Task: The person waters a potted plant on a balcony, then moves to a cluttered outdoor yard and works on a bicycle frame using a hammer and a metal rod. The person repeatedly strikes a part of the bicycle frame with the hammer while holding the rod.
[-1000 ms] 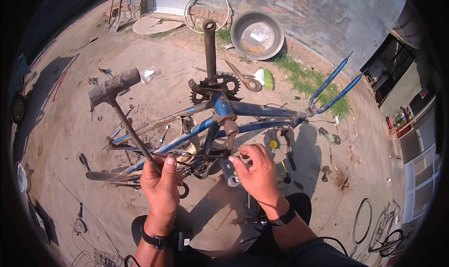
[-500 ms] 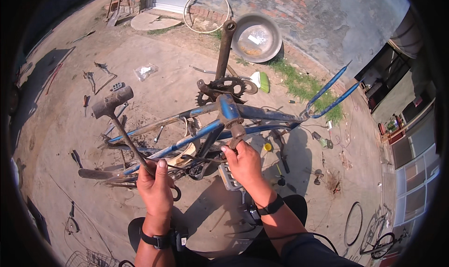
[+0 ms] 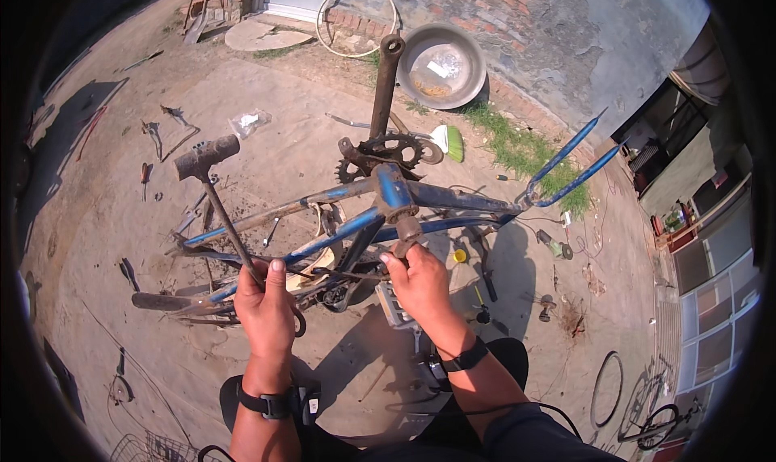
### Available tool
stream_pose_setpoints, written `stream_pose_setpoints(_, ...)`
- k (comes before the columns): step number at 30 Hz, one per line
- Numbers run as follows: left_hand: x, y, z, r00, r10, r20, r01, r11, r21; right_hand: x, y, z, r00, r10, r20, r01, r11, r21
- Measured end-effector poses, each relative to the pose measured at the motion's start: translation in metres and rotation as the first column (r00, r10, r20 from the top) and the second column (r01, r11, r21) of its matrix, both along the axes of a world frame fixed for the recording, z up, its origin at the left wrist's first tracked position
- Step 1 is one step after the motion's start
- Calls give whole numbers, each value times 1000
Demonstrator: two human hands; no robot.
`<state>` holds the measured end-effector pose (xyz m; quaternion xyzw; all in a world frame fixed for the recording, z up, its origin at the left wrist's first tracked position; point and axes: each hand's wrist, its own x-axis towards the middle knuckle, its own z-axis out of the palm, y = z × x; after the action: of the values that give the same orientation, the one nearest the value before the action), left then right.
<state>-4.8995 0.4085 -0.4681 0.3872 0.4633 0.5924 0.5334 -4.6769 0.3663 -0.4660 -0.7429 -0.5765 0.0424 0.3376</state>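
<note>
A blue, rusty bicycle frame (image 3: pixel 323 240) lies before me, its front fork (image 3: pixel 566 159) pointing to the right. My left hand (image 3: pixel 265 308) is closed round the handle of a rusty hammer (image 3: pixel 208 156), whose head is raised over the frame's left part. At the bottom bracket (image 3: pixel 394 189), my right hand (image 3: pixel 422 280) grips a rusty crank arm (image 3: pixel 409 234); its fingers hide much of the arm. A grey pedal (image 3: pixel 392 307) shows just below that hand. Beyond the frame, another crank arm (image 3: pixel 388 86) sticks up from the toothed chainring (image 3: pixel 388 156).
Hand tools such as a screwdriver (image 3: pixel 145 179) and pliers (image 3: pixel 153 136) lie on the ground to the left. A large metal basin (image 3: pixel 443 46) leans by the brick wall, near a green-and-white brush (image 3: pixel 453 143). A yellow cap (image 3: pixel 460 256) lies right of my right hand.
The hammer head has shifted slightly right and up, and its handle stands a little steeper. My right hand keeps its hold beside the bottom bracket.
</note>
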Motion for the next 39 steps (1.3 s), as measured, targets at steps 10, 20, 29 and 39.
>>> stream_pose_setpoints(10, 2, 2, -2, 1000, 20, -13, -20, 1000, 6, -2, 0, 2, 998, 46, -48, -46, 999, 7)
stream_pose_setpoints(20, -1, 3, -7, 1000, -1, -7, 1, 1000, 17, -3, 1, 4, 995, 66, -73, -65, 998, 18)
stream_pose_setpoints(29, -1, 3, -8, 1000, 0, 13, 0, 1000, 11, -1, 2, 0, 992, 57, -115, -56, 998, 12)
stream_pose_setpoints(39, 1, 2, -5, 999, 9, 51, -9, 1000, -9, -4, 2, 3, 986, 76, -149, -70, 996, 50)
